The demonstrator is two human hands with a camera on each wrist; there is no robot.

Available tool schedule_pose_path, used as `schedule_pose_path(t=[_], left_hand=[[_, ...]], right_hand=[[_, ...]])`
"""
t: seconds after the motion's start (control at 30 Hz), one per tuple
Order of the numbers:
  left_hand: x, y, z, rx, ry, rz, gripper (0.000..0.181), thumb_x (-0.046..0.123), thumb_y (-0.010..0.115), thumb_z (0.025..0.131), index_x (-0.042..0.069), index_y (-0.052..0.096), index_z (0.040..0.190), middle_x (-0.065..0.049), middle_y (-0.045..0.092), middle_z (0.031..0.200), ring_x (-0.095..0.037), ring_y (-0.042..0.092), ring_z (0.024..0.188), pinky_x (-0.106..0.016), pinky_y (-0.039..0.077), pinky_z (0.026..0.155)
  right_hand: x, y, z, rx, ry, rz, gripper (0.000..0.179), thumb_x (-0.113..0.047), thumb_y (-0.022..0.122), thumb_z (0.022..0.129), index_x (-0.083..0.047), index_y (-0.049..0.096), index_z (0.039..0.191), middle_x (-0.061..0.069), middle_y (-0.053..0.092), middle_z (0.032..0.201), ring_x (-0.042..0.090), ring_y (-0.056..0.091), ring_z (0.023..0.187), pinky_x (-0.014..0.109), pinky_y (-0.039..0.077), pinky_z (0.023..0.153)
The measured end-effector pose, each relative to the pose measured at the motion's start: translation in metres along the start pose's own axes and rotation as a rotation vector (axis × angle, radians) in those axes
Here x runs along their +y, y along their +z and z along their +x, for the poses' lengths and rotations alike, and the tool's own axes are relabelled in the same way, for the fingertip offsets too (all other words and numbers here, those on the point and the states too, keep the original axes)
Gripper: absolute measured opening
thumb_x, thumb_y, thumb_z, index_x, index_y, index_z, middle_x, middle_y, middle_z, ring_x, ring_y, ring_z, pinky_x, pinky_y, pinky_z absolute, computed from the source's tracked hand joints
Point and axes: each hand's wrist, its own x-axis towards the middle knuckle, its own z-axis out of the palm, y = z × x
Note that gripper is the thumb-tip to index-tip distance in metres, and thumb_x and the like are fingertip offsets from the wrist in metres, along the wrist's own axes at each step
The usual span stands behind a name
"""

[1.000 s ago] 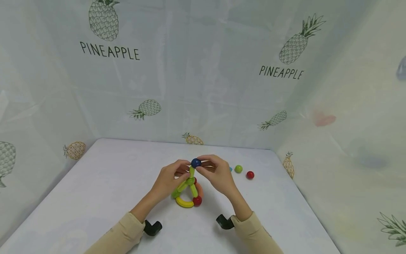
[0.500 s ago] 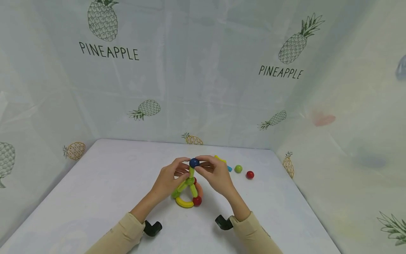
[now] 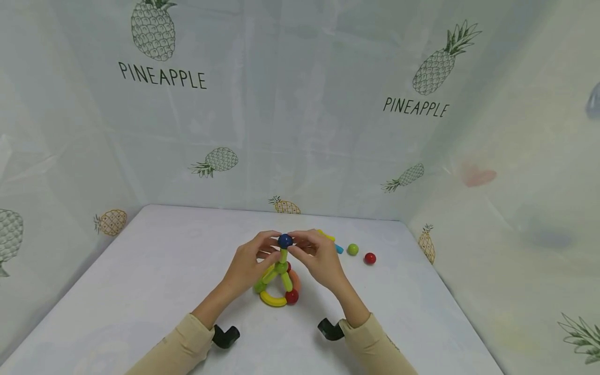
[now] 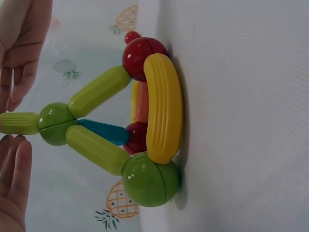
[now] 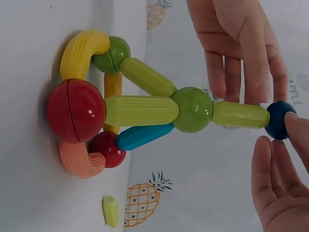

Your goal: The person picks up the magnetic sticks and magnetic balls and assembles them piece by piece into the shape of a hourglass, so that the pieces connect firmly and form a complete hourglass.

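A toy frame of balls and rods stands on the table. Its base joins red and green balls with curved yellow rods [image 4: 164,108] and a salmon one [image 5: 79,162]. Three straight rods rise to a green ball [image 5: 192,109], and an upright lime rod [image 5: 240,115] stands on that. At its top is a dark blue ball [image 3: 285,241]. My right hand [image 3: 320,258] pinches this ball, the thumb overlapping it in the right wrist view. My left hand [image 3: 250,265] reaches in from the other side, loosely bent, with fingertips right at the lime rod and the ball.
A loose green ball [image 3: 352,249] and a red ball [image 3: 370,258] lie to the right, beyond my right hand. Near them are a blue piece [image 3: 339,249] and a yellow one [image 3: 326,235], partly hidden. Black elbow-shaped pieces [image 3: 226,337] show by both cuffs.
My right hand has shifted slightly left with the blue ball, which is now squarely above the lime rod. That rod leans less. The yellow piece behind has come into view.
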Motion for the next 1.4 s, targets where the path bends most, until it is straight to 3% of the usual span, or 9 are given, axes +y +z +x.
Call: schedule_pose_path(t=[0.17, 0.5, 0.77, 1.0, 1.17, 1.4], left_hand=[[0.003, -0.003, 0.001, 0.028, -0.004, -0.003, 0.043, 0.021, 0.075, 0.101, 0.022, 0.06, 0.141, 0.004, 0.073, 0.125, -0.011, 0.072, 0.105, -0.023, 0.059, 0.089], [0.002, -0.008, 0.004, 0.022, 0.013, -0.007, 0.039, 0.024, 0.074, 0.102, 0.02, 0.062, 0.138, 0.004, 0.072, 0.127, -0.01, 0.072, 0.104, -0.023, 0.059, 0.089], [-0.003, -0.013, 0.004, 0.038, -0.003, -0.025, 0.037, 0.023, 0.074, 0.102, 0.016, 0.062, 0.137, 0.002, 0.072, 0.127, -0.013, 0.073, 0.105, -0.024, 0.06, 0.09], [-0.005, -0.022, 0.006, -0.01, -0.047, -0.063, 0.043, 0.022, 0.074, 0.102, 0.018, 0.063, 0.144, -0.001, 0.07, 0.133, -0.014, 0.073, 0.106, -0.023, 0.059, 0.092], [-0.005, -0.03, 0.007, -0.043, -0.077, -0.078, 0.041, 0.024, 0.076, 0.101, 0.021, 0.065, 0.14, -0.003, 0.07, 0.132, -0.016, 0.073, 0.107, -0.028, 0.059, 0.095], [-0.006, -0.038, 0.009, -0.082, -0.114, -0.125, 0.039, 0.022, 0.078, 0.099, 0.022, 0.067, 0.136, -0.004, 0.069, 0.133, -0.018, 0.073, 0.11, -0.028, 0.059, 0.095]], right_hand=[[0.001, 0.003, 0.0, -0.015, -0.006, 0.011, 0.031, -0.014, 0.077, 0.099, -0.021, 0.075, 0.129, -0.005, 0.073, 0.119, 0.013, 0.072, 0.101, 0.028, 0.061, 0.09], [0.001, 0.003, 0.0, -0.044, -0.007, -0.002, 0.032, -0.013, 0.074, 0.101, -0.022, 0.074, 0.132, -0.006, 0.074, 0.122, 0.01, 0.073, 0.102, 0.028, 0.061, 0.091], [0.006, -0.002, 0.001, -0.054, -0.009, -0.08, 0.032, -0.013, 0.074, 0.101, -0.018, 0.073, 0.133, -0.001, 0.076, 0.12, 0.014, 0.074, 0.102, 0.03, 0.062, 0.089], [0.028, -0.014, 0.004, -0.066, 0.008, -0.158, 0.031, -0.012, 0.075, 0.1, -0.019, 0.074, 0.131, 0.001, 0.075, 0.121, 0.015, 0.074, 0.104, 0.032, 0.062, 0.089], [0.048, -0.021, 0.004, -0.085, 0.027, -0.22, 0.032, -0.008, 0.076, 0.099, -0.015, 0.073, 0.13, 0.002, 0.074, 0.123, 0.017, 0.074, 0.105, 0.031, 0.062, 0.088], [0.067, -0.028, 0.003, -0.114, 0.087, -0.223, 0.033, -0.003, 0.076, 0.097, -0.007, 0.072, 0.13, 0.009, 0.073, 0.129, 0.027, 0.074, 0.109, 0.036, 0.063, 0.09]])
